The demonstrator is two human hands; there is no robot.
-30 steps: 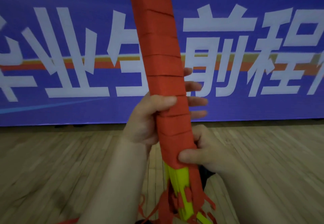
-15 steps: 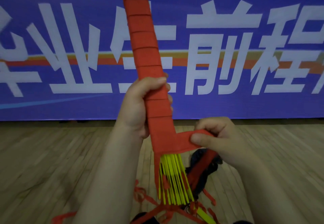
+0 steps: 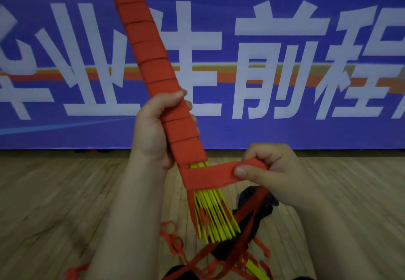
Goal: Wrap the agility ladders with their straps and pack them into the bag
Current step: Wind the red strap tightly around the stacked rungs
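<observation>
I hold a bundle of yellow ladder rungs (image 3: 215, 214) upright, tilted to the left. Red strap wrapping (image 3: 151, 60) covers it in stacked turns from above the frame down to my hands. My left hand (image 3: 153, 130) grips the wrapped bundle at mid height. To the right, my right hand (image 3: 269, 170) pinches the loose red strap end (image 3: 221, 170) and holds it out sideways from the lowest turn. Bare yellow rung ends fan out below the wrapping. A dark bag (image 3: 256, 205) lies on the floor behind the bundle, mostly hidden.
Loose red straps (image 3: 173, 240) trail on the wooden floor (image 3: 54, 203) near my legs, with another yellow rung (image 3: 256, 268) among them. A blue banner (image 3: 285, 49) with large white characters stands along the wall ahead.
My right hand let go of the bundle's lower part, took the strap end and pulled it out to the right. The bundle tilted further left and more yellow rung ends show.
</observation>
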